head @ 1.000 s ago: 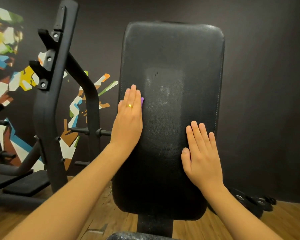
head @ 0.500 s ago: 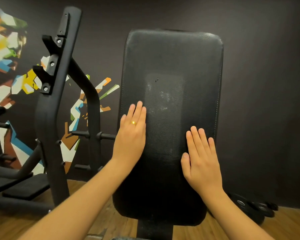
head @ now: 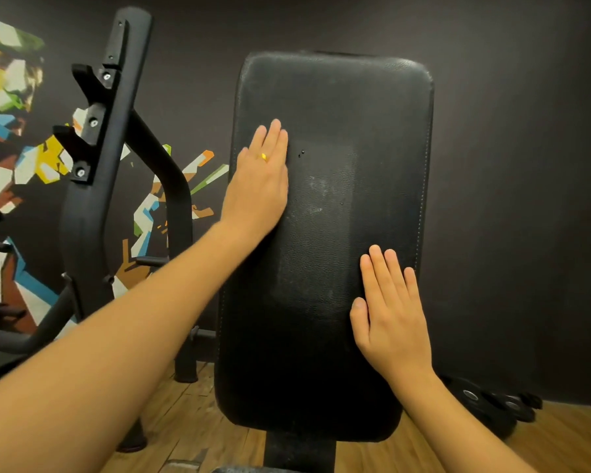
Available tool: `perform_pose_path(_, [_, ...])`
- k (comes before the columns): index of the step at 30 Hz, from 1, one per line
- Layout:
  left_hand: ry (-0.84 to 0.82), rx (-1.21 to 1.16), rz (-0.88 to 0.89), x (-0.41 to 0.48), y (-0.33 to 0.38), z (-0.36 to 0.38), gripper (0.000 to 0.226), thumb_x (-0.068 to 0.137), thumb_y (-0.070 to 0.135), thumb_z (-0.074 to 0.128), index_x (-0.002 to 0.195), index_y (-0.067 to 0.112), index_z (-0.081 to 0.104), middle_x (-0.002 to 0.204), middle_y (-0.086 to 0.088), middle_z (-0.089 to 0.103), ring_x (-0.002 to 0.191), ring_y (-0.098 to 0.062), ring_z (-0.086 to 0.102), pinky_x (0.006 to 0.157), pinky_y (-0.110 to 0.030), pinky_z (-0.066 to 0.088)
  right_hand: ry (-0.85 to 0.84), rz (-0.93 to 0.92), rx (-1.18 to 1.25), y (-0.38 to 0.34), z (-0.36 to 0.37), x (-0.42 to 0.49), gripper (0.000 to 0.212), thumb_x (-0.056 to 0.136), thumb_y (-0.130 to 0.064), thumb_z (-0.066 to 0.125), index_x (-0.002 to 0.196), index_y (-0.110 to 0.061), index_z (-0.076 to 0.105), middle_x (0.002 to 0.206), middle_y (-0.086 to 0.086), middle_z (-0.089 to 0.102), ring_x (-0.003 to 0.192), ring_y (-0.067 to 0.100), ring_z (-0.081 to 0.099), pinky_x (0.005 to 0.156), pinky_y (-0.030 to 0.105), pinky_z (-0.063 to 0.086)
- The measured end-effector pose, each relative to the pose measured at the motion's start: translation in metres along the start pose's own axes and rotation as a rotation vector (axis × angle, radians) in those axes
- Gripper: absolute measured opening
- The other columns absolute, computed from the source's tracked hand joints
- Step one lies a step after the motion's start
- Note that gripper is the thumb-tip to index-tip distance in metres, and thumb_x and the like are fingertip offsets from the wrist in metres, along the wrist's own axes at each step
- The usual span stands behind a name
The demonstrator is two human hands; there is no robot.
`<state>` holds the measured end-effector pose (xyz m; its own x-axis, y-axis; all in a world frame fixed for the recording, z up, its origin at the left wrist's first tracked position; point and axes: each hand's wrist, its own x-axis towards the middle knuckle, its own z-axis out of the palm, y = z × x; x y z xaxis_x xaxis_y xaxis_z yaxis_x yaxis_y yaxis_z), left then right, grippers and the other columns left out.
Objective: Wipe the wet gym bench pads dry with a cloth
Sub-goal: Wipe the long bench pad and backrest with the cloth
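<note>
Head view looks down two bare forearms at an upright black back pad (head: 355, 131) of a gym bench, which fills the middle of the frame and stands on a dark post (head: 297, 452) below its bottom edge. The left hand (head: 260, 186) lies flat against the pad's left edge, in the upper half, fingers straight and held together pointing up, with a gold ring (head: 263, 157) on one finger; its outer side overhangs the pad's edge slightly. Whether a cloth lies under that palm cannot be told. The right hand (head: 389, 319) lies flat on the lower right part of the pad, just inside the stitched right edge, fingers straight and close together, thumb laid alongside, holding nothing that shows. The two hands are well apart, the left one higher. Between them the leather carries a paler, duller patch (head: 321, 206) with faint whitish specks, and two small dark marks (head: 301, 153) sit just beside the left fingertips. Left of the pad stands a black rack upright (head: 96, 199) with bolted hooks, and behind it a colourful angular mural (head: 7, 97) covers the dark wall (head: 526, 165). Black weight plates (head: 492, 407) lie on the wooden floor (head: 560, 438) near the pad's lower right corner.
</note>
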<state>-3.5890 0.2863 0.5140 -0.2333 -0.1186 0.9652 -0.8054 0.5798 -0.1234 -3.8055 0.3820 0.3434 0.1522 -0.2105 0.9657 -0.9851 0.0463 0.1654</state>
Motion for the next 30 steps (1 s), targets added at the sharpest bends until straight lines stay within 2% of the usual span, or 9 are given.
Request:
perform_pose_path(8, [-0.043,-0.074,0.054,-0.162,0.02,0.003,0.052,0.101,0.009,0.046,0.151,-0.001,0.038,0.16,-0.019,0.034,0.147,-0.036,0.034,0.112,-0.052,0.041,0.003,0.011,0.007,-0.001,0.0,-0.001,0.06,0.1,-0.027,0.036,0.155,-0.005,0.033,0.166,0.01,0.025,0.156,0.024,0.015,0.127,0.047,0.013])
perform_pose_path(12, [-0.034,-0.112,-0.049,-0.163,0.023,0.01,0.079,0.081,-0.004,0.074,0.151,-0.001,0.036,0.16,-0.019,0.033,0.148,-0.035,0.028,0.115,-0.051,0.026,0.005,0.008,0.003,0.0,0.0,-0.002,0.06,0.1,-0.026,0.037,0.155,-0.005,0.034,0.165,0.01,0.025,0.156,0.025,0.015,0.126,0.048,0.015])
perform_pose_path(15, [-0.052,-0.082,-0.03,-0.139,0.022,0.01,0.089,0.072,-0.005,0.08,0.15,-0.004,0.038,0.16,-0.021,0.033,0.148,-0.038,0.029,0.115,-0.051,0.024,0.006,0.006,0.004,0.0,0.001,-0.001,0.06,0.1,-0.026,0.037,0.155,-0.005,0.033,0.165,0.011,0.026,0.156,0.025,0.016,0.126,0.048,0.015])
perform_pose_path(17, [-0.03,-0.062,-0.002,-0.114,0.017,0.008,0.087,0.076,-0.003,0.078,0.151,-0.004,0.036,0.161,-0.021,0.03,0.149,-0.038,0.027,0.117,-0.048,0.025,0.012,0.004,0.004,0.0,0.002,-0.002,0.06,0.1,-0.026,0.037,0.155,-0.005,0.034,0.165,0.011,0.026,0.155,0.026,0.016,0.126,0.049,0.016])
perform_pose_path(22, [0.055,-0.073,-0.061,-0.009,0.011,0.005,0.077,0.089,-0.001,0.065,0.155,-0.003,0.025,0.165,-0.019,0.02,0.153,-0.035,0.017,0.121,-0.048,0.023,0.01,0.009,0.018,0.001,0.002,-0.002,0.06,0.099,-0.027,0.037,0.155,-0.005,0.034,0.165,0.01,0.026,0.155,0.025,0.016,0.126,0.05,0.017])
perform_pose_path(25, [0.058,-0.052,-0.044,0.045,0.005,0.0,0.058,0.102,0.005,0.048,0.155,-0.001,0.025,0.166,-0.017,0.018,0.154,-0.034,0.015,0.121,-0.047,0.024,0.014,0.007,0.027,0.001,0.002,-0.002,0.06,0.099,-0.027,0.037,0.155,-0.006,0.033,0.165,0.01,0.026,0.155,0.025,0.016,0.126,0.048,0.016])
perform_pose_path(27, [0.084,-0.064,-0.039,0.058,0.002,0.002,0.049,0.107,0.008,0.035,0.154,-0.001,0.027,0.166,-0.017,0.019,0.154,-0.033,0.015,0.12,-0.047,0.024,0.017,0.006,0.031,0.001,0.002,-0.002,0.06,0.099,-0.027,0.037,0.156,-0.006,0.032,0.165,0.009,0.026,0.156,0.025,0.016,0.126,0.047,0.015])
perform_pose_path(30, [0.087,-0.04,0.032,0.033,0.003,0.004,0.054,0.102,0.006,0.041,0.154,-0.003,0.028,0.165,-0.019,0.021,0.152,-0.035,0.021,0.118,-0.047,0.029,0.015,0.006,0.032,0.001,0.002,-0.003,0.06,0.1,-0.027,0.036,0.155,-0.006,0.033,0.165,0.009,0.026,0.155,0.025,0.016,0.126,0.048,0.015])
